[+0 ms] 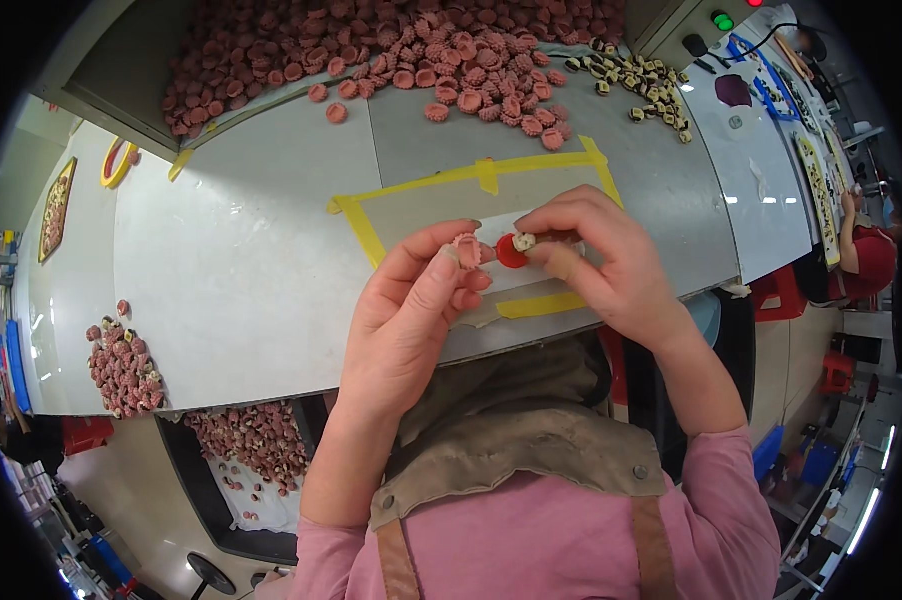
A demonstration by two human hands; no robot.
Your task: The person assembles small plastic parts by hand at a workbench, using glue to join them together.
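My left hand (401, 310) pinches a small pink ridged cup (468, 250) between thumb and fingers, its hollow side showing. My right hand (611, 265) grips a small cream-coloured piece (524, 242) at its fingertips, level with the cup and a little apart from it. Between the two hands a round red thing (510, 254) shows just beside the cream piece; whether it lies on the table or is held I cannot tell. Under the hands is a pale sheet (531, 288) inside a border of yellow tape (411, 188).
A large heap of pink cups (471, 70) fills the far side. Dark-and-cream pieces (651, 85) lie at far right. Filled pink pieces (124, 370) are piled at the table's left edge, above a dark bin (246, 450) with more. Another person in red (871, 265) is at far right.
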